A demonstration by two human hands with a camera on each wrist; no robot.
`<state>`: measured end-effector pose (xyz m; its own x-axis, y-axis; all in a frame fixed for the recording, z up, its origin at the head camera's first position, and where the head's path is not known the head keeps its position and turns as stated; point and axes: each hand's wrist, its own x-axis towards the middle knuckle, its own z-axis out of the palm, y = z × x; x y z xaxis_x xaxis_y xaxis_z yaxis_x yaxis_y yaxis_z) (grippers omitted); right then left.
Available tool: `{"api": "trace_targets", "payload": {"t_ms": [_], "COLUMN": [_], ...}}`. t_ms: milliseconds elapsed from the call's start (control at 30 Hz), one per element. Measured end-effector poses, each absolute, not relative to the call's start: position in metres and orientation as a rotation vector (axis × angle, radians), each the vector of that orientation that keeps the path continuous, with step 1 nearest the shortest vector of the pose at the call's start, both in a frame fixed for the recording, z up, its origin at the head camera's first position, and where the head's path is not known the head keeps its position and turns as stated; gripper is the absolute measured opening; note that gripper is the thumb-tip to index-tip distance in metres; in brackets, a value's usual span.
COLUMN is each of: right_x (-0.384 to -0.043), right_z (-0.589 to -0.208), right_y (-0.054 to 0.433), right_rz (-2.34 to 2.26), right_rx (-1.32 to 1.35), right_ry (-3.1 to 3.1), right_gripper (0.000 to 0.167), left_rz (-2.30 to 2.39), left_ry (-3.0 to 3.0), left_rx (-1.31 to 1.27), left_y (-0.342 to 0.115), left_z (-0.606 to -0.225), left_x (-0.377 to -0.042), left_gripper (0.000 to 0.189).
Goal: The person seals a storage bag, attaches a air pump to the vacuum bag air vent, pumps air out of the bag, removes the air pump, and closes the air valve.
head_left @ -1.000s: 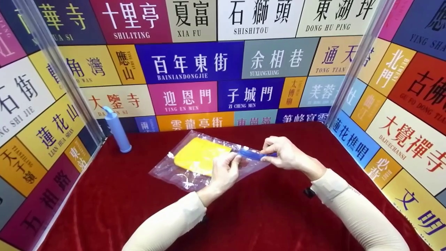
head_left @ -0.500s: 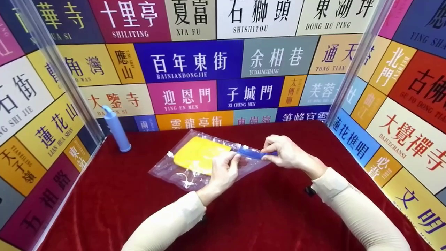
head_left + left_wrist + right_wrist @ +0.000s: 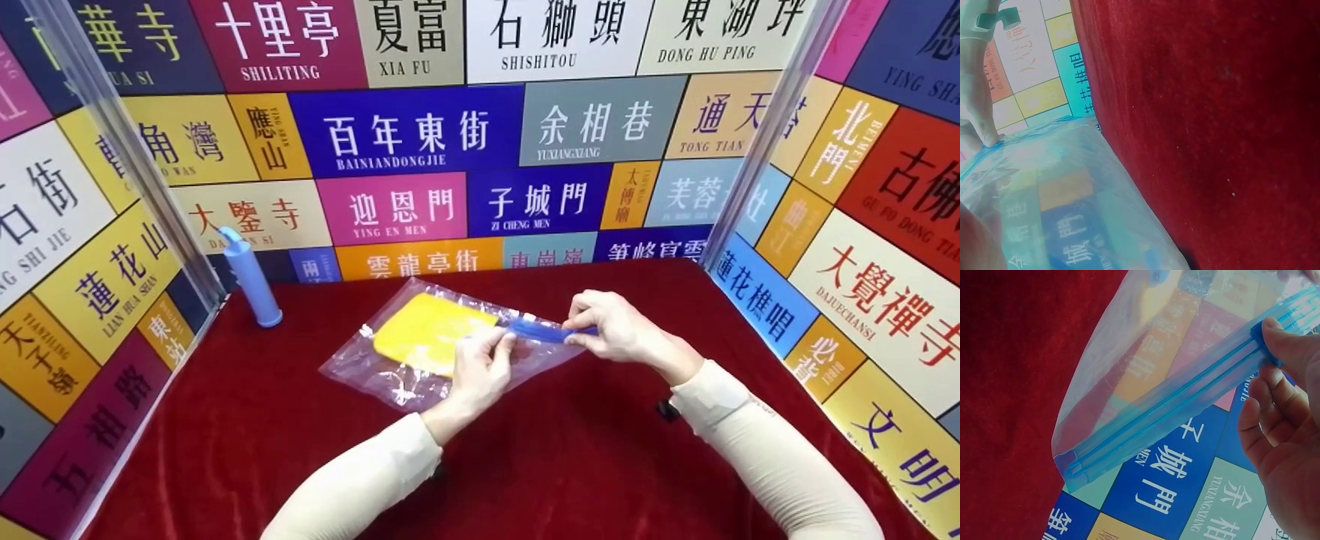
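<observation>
A clear plastic zip bag (image 3: 397, 390) is held up over the dark red cloth, with a flat yellow item (image 3: 427, 330) inside. Along its right side runs a blue zip strip (image 3: 536, 328). My left hand (image 3: 480, 367) pinches the bag by the strip's near end, close to the yellow item. At the other end, my right hand (image 3: 615, 328) has the strip between thumb and fingers. The right wrist view shows that thumb and forefinger pinching a blue slider (image 3: 1258, 335) on the double zip track (image 3: 1168, 402). In the left wrist view, most of my left hand is out of frame.
A light blue cylinder with a narrow bent tip (image 3: 256, 285) stands upright at the back left of the red-covered table (image 3: 555, 465). Panels printed with place names (image 3: 405, 135) wall in the back and both sides, with clear posts (image 3: 772, 142) at the corners.
</observation>
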<state>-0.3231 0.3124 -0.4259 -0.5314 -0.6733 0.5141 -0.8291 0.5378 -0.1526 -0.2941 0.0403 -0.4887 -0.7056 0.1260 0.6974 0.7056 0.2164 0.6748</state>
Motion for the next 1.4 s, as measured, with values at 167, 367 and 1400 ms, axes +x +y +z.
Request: {"api": "trace_targets", "payload": {"t_ms": [167,367,1400], "right_x": [-0.3246,-0.3233,-0.3236], "right_z": [-0.4276,-0.4297,-0.4312], "right_y": [0.3119,0.3113,0.3192], "right_rz": [0.536,0.524,0.45], "right_rx": [1.242,1.242,1.157], "right_ry": [-2.369,-2.387,-2.457], "right_gripper": [0.014,0.014,0.011], "left_rz": [-1.44,-1.497,-1.59], "left_ry": [-1.958,-1.96,-1.951], "left_rx": [-0.757,-0.779,-0.751], "left_y": [0.0404,0.0397,0.0358], "left_z": [-0.4919,-0.4923,-0.4889], "left_x": [-0.2949,-0.2933,-0.2908], "left_gripper": [0.022,0.023,0.021]}}
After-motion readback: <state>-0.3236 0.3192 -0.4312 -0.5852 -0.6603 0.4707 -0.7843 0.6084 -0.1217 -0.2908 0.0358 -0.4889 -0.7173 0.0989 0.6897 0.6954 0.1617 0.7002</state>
